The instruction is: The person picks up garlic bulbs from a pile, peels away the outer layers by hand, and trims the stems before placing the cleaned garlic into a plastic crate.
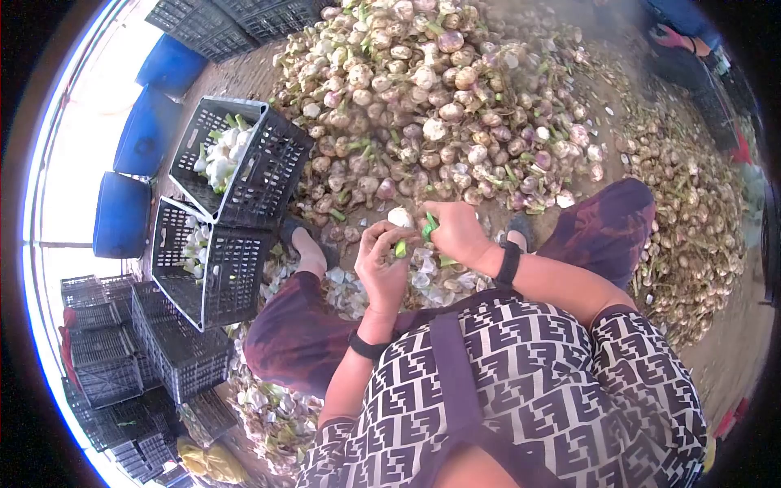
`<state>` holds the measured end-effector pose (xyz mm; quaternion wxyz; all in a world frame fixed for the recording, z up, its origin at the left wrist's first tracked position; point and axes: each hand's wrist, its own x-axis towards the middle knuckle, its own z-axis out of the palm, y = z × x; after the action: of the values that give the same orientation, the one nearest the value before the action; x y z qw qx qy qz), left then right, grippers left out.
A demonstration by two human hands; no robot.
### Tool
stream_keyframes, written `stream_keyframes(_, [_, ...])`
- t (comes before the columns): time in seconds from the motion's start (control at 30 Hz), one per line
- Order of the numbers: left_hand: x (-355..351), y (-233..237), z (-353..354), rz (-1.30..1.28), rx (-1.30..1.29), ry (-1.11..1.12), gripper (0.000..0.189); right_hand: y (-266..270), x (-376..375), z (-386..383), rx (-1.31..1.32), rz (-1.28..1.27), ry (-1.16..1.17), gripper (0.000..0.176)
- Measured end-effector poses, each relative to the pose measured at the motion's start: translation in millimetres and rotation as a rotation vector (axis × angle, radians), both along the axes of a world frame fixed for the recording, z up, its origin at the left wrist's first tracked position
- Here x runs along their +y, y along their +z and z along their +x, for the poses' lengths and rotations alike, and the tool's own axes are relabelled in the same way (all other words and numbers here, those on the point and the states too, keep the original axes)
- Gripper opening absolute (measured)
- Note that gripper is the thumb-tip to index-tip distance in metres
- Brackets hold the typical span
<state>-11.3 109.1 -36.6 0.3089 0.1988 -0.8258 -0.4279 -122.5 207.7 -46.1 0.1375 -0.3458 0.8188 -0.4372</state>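
My left hand (381, 264) is closed around the green stalk of a white garlic bulb (399, 217), which sticks out just above its fingers. My right hand (455, 232) grips a small green-handled tool (428, 227) whose tip is against the bulb. Both hands meet over my lap, between my knees. A big heap of unpeeled garlic bulbs (439, 98) lies on the ground right in front of my hands. Peeled skins (346, 293) are scattered under them.
Two black plastic crates (277, 167) holding cleaned white bulbs stand at my left, one on the other. More crates (122, 366) are stacked lower left. Blue barrels (122, 215) line the far left. A second heap of stalks and bulbs (691, 236) lies at my right.
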Motion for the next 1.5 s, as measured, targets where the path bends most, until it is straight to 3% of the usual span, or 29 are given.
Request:
stream_keyframes(0.17, [0,1,0,0.024,0.019,0.029,0.026,4,3,1,-0.083,-0.131,0.037,0.013])
stream_keyframes(0.3, [-2,-3,0,-0.141,-0.027,0.058,0.025,-10,2,2,-0.018,-0.232,0.041,0.016])
stream_keyframes(0.4, [-1,0,-2,-0.111,-0.011,0.088,0.024,0,5,4,-0.017,-0.12,0.003,0.018])
stream_keyframes(0.47, [1,4,-1,0.039,-0.011,0.084,0.026,-3,3,7,-0.026,-0.091,-0.006,0.019])
stream_keyframes(0.57, [5,7,-2,-0.008,0.023,0.056,0.027,-11,4,4,-0.109,0.049,0.064,0.02])
stream_keyframes(0.83, [9,6,2,0.014,-0.001,0.038,0.027,10,4,3,-0.034,0.037,0.061,0.024])
stream_keyframes(1.03, [6,3,3,0.042,0.005,0.082,0.027,-5,7,4,-0.099,-0.071,0.156,0.022])
stream_keyframes(1.3, [10,6,0,0.105,0.015,0.075,0.031,2,1,4,-0.05,0.006,0.078,0.028])
stream_keyframes(1.5, [9,14,-1,-0.059,-0.091,0.089,0.031,-21,1,7,0.084,-0.106,0.027,0.029])
